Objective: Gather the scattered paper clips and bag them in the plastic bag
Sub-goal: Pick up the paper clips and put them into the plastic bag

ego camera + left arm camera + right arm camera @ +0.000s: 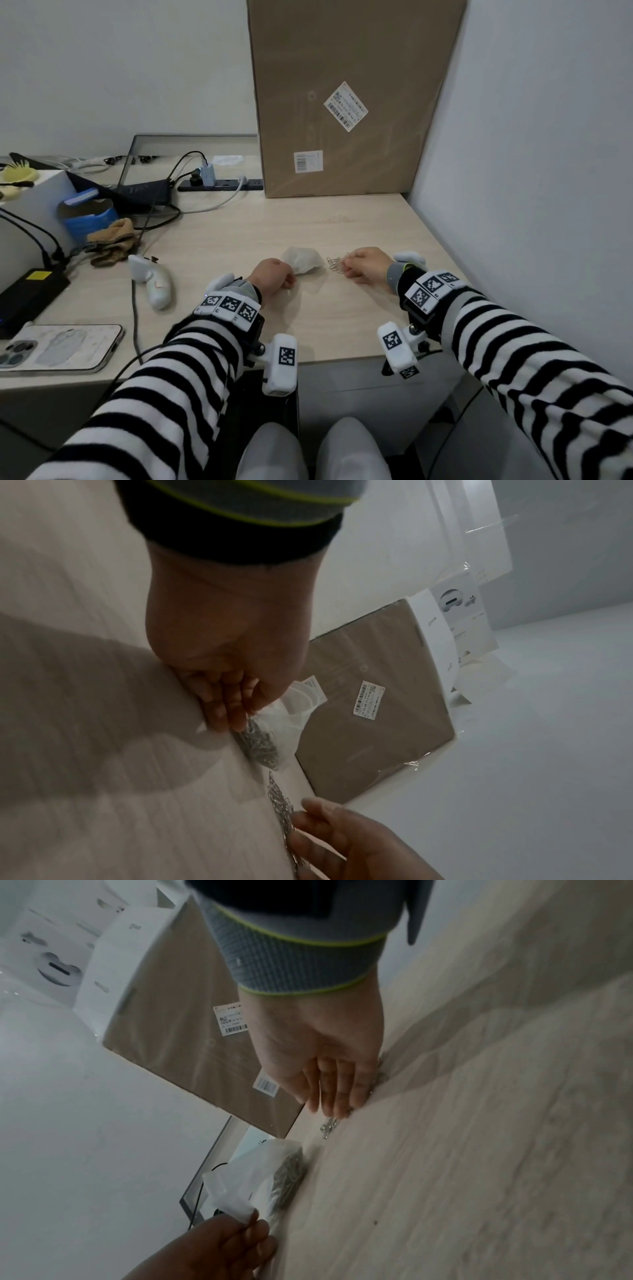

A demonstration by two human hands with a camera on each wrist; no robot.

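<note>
Your left fingers are curled and pinching the mouth edge of the plastic bag; right-wrist view shows thumb and fingertips clamped on the film. Your right fingers lie nearly straight and close together, tips down on the table, resting against the loose paper clips. No pinch on a clip that I can see, so that hand reads as sweeping, not holding.

Where things are: bag sits near the table's front edge, roughly mid-width, btwn your two hands. It already holds a dark clump of clips, seen thru the plastic in both wrist views. The loose pile lies just beside the bag on its right, toward the table's right edge, touching your right fingertips. A few clips look tucked under the heel of the right hand; can't tell how many.

Step, as I read it: mid-task, gathering the remaining pile w/ the right while the left hand keeps the bag ready. Some bagged, some not.

Next move prob needs: rake the pile tight, pinch or scoop a bunch, and have the left lift and spread the mouth so it faces the right hand. Mouth looks slack and partly collapsed now, so open it first or clips will skid off the film. Check under your palm for strays.
</note>
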